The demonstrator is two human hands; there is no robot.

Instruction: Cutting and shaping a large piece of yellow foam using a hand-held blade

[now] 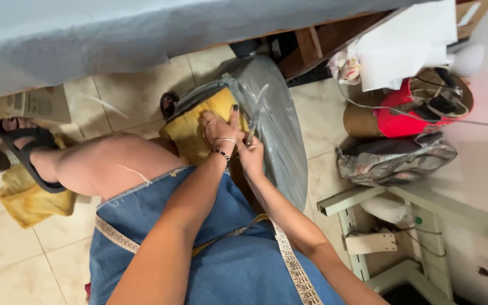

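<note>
— What lies at nine o'clock on the tiled floor (142, 96)?
— A black sandal (29, 149), with a crumpled yellow cloth (26, 200) just beside it.
— And toward three o'clock?
— A red container (408, 110) tangled with cables, a folded patterned fabric (393, 158) below it, white paper (408, 42) above.
— At six?
— A measuring tape (292, 262) draped across blue denim (227, 271).

Soft, even indoor light keeps shadows faint. Glare sheens the grey plastic wrap (278, 121). Edges bend and blur slightly.
</note>
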